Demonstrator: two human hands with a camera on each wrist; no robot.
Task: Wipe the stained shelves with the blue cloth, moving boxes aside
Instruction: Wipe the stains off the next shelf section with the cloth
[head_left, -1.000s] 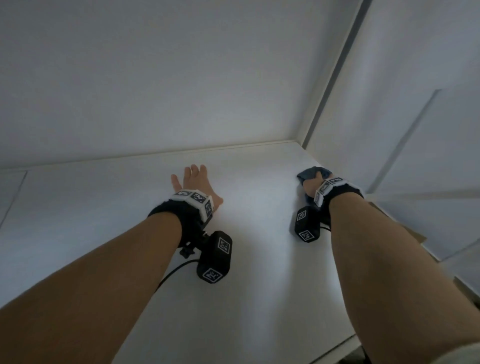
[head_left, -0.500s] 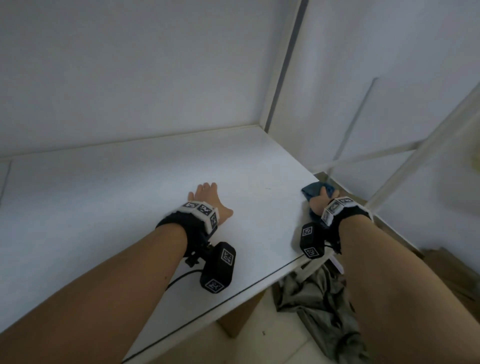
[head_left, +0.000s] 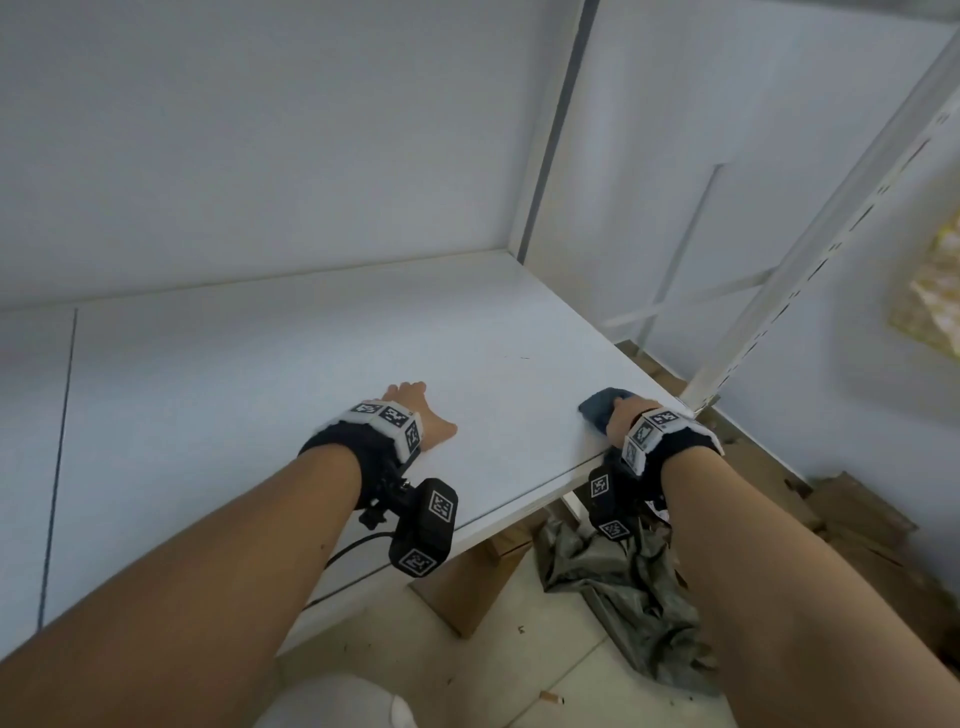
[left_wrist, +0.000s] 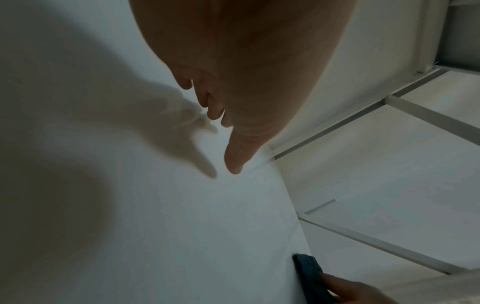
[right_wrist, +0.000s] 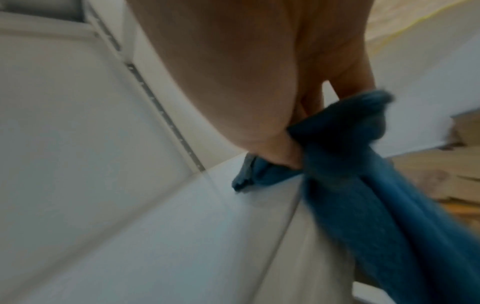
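Note:
A white shelf board (head_left: 260, 395) spans the head view, with a tiny dark speck (head_left: 524, 358) near its right side. My left hand (head_left: 415, 410) lies on the board with fingers spread; in the left wrist view the straight fingers (left_wrist: 233, 156) hover close over the surface. My right hand (head_left: 621, 415) grips the blue cloth (head_left: 600, 408) at the board's front right corner. In the right wrist view the blue cloth (right_wrist: 350, 185) is bunched in my fingers, part on the board and part hanging past the edge.
A white slotted upright post (head_left: 810, 249) stands just right of the cloth. Below the shelf lie a crumpled grey-green sheet (head_left: 623, 587), a cardboard box (head_left: 467, 587) and flattened cardboard (head_left: 872, 545) on the tiled floor. A white back wall (head_left: 260, 130) closes the shelf.
Both hands have drawn back toward the shelf's front edge. The right hand with the cloth slid from deep on the board to its front right corner; the view dropped, showing the floor.

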